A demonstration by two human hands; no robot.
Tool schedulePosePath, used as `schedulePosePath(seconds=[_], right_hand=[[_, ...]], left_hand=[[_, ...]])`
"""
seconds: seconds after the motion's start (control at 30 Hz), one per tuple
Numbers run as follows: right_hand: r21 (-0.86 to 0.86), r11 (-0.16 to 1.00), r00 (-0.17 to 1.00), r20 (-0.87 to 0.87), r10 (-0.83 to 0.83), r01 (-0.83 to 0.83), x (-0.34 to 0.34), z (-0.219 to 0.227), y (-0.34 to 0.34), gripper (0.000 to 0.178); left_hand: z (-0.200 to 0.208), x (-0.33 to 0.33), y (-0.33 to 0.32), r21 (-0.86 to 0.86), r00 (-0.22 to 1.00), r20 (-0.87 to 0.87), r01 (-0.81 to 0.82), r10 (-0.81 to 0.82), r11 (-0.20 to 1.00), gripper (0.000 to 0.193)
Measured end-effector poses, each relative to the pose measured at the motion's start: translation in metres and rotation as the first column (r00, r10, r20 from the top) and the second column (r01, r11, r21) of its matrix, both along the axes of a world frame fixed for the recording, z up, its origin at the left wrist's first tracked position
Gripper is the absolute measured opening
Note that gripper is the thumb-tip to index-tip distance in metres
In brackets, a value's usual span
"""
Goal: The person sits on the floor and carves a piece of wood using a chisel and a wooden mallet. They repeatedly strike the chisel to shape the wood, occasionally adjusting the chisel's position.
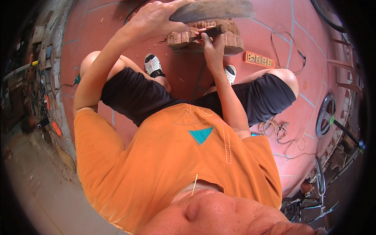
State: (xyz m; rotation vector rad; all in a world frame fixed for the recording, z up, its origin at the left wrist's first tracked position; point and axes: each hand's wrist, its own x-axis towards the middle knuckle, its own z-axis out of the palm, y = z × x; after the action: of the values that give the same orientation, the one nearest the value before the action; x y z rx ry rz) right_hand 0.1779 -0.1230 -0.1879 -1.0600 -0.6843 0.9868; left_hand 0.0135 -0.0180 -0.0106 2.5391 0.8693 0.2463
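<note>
My left hand [154, 18] is raised at the top, closed round one end of a long grey-brown wooden mallet [213, 10], whose far end is smeared by motion. Below it, my right hand [213, 47] grips a dark chisel [212, 32], held slantwise with its narrow end toward the left. A thick block of carved reddish-brown wood [231, 43] lies on the floor in front of my feet. The chisel's narrow end is over the block's top; whether it touches the wood I cannot tell. The mallet hangs above the block, apart from the chisel, and hides its far part.
Right of the block lies an orange power strip [259, 59] with a cable. A coiled tan cord [276, 131] lies by my right thigh. A wheel [326, 114], a chair [344, 62] and a bicycle [319, 188] stand at right. Tools and clutter line the left wall. Wood chips dot the red tiles.
</note>
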Motion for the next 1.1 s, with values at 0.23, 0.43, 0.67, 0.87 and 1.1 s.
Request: schedulePosePath(seconds=[0.23,0.43,0.67,0.87,1.1], right_hand=[[0.018,0.999,0.989,-0.145,-0.034,0.037,0.011,0.014,0.003,0.019],[0.063,0.995,0.980,0.179,-0.085,0.075,-0.001,0.002,0.007,0.015],[0.079,0.993,0.954,0.281,-0.104,0.085,0.000,0.006,0.012,0.017],[0.083,0.992,0.905,0.408,-0.118,0.092,0.002,0.000,0.015,0.020],[0.092,0.992,0.903,0.414,-0.119,0.089,-0.001,-0.009,0.017,0.022]], left_hand=[[0.034,0.002,-0.005,-0.246,0.998,0.041,-0.042,0.054,0.968,0.067],[0.028,0.000,-0.006,-0.092,0.996,0.092,0.027,-0.018,0.995,0.068],[0.035,0.009,-0.011,-0.065,0.974,0.214,0.092,-0.076,0.994,0.069],[0.046,0.019,-0.019,-0.108,0.990,-0.143,0.001,-0.017,0.994,0.066],[0.033,0.013,-0.007,0.062,0.983,-0.171,0.086,-0.074,0.994,0.064]])
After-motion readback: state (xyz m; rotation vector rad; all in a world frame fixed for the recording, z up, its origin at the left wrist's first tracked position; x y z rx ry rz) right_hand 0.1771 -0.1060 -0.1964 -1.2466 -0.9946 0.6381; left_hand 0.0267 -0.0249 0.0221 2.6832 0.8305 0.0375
